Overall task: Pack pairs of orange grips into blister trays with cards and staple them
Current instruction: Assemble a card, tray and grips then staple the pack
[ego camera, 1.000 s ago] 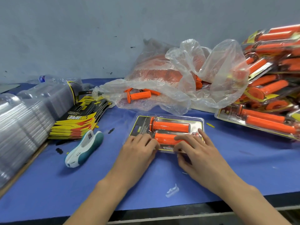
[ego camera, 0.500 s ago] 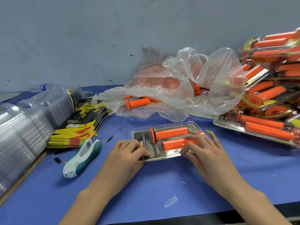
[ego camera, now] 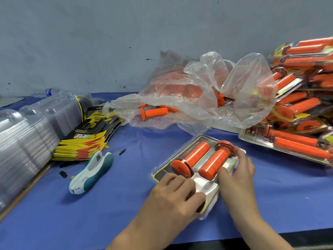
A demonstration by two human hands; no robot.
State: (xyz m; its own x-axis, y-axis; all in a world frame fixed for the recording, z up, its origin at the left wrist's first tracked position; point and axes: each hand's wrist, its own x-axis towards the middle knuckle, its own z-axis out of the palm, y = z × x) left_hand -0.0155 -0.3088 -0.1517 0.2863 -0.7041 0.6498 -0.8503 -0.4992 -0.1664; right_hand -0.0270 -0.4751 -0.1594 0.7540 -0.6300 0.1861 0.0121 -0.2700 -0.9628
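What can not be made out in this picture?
Head view only:
- Whether blister pack is stapled: near edge covered by left hand, right hand.
- Count of grips in plastic bag: cloudy film.
- Pile of finished packs: cut by right edge.
- Stack of clear trays: blurred, cut left.

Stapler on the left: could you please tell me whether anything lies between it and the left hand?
Nothing visible does. Only bare blue tablecloth lies between the stapler and the left hand, which holds the blister pack. The card stack sits behind the stapler, out of the path.
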